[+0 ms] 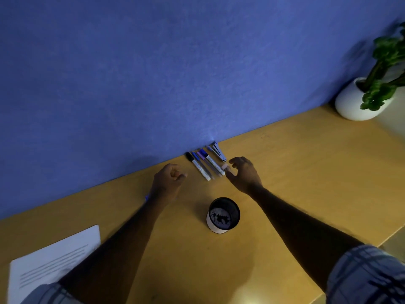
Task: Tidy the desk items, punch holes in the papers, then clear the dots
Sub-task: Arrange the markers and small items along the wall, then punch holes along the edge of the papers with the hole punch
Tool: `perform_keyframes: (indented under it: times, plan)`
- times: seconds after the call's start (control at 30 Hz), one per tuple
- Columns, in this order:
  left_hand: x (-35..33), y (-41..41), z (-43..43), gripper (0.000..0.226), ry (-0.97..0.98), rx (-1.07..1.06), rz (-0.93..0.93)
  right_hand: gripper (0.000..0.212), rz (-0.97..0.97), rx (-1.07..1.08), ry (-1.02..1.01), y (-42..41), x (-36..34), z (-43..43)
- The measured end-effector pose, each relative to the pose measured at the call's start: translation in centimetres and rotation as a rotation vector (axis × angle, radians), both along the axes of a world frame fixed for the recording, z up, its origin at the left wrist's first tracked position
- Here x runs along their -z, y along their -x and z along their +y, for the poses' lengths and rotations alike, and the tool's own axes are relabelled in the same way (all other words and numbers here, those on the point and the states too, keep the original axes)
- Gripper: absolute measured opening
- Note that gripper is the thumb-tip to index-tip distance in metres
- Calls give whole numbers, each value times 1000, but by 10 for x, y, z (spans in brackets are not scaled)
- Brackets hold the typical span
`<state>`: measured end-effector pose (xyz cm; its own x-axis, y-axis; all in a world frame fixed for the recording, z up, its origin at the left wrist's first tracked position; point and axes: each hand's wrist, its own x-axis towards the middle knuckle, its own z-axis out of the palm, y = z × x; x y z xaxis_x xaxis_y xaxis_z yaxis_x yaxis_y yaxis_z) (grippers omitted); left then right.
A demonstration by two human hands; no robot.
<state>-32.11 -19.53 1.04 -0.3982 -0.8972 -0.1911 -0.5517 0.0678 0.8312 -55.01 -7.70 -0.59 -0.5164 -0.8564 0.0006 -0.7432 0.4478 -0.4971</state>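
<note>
1. the right hand (244, 172) is spread open, fingers apart and curved, just beside the right end of the row of markers (205, 164); its thumb and fingertips are at a small pinkish eraser-like piece (225, 166), but whether they pinch it or only touch it cannot be told.
2. the left hand (168, 181) is loosely curled, fingers folded toward the palm, resting on the bench (295, 172) just left of the markers; it appears to hold nothing.
3. about four markers lie side by side against the blue partition (153, 73): one black-capped, the others with blue or purple caps. printing on their white barrels is too small to read.
4. a bluish stapler-like tool (218, 151) lies just right of the markers, its far end against the partition.
5. one round mesh pen cup (223, 215) with a white base stands upright nearer the person than the markers, between the two forearms.
6. one stack of papers (43, 257) with blurred printed lines lies well left of the pen cup, partly under the left forearm; no text is legible.
7. one potted plant (368, 93) in a white pot stands far right of the markers, by the partition.
8. plaid sleeves (368, 275) are rolled above both elbows.
</note>
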Motion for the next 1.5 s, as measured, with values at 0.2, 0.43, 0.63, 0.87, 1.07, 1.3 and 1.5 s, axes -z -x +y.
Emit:
perform_keyframes:
  times: [0.2, 0.43, 0.63, 0.87, 1.07, 1.3, 1.5]
  plan:
    - [-11, -34, 13, 37, 44, 26, -58, 40, 18, -71, 25, -29, -26, 9]
    - [-17, -101, 40, 43, 211, 189, -217, 54, 190, -233, 50, -89, -57, 19]
    - [-11, -172, 64, 59, 318, 256, -451, 55, 267, -384, 49, -162, -58, 30]
    - [3, -257, 92, 62, 242, 176, -505, 58, 171, -433, -52, -239, -27, 53]
    - [18, -316, 112, 64, 196, 72, -529, 60, 57, -462, -196, -292, 1, 70]
    - [30, -370, 118, 59, 72, -289, -587, 57, -292, -319, -304, -344, 16, 70]
    - [49, -402, 119, 67, -136, -503, -539, 63, -795, -31, -367, -377, 23, 63]
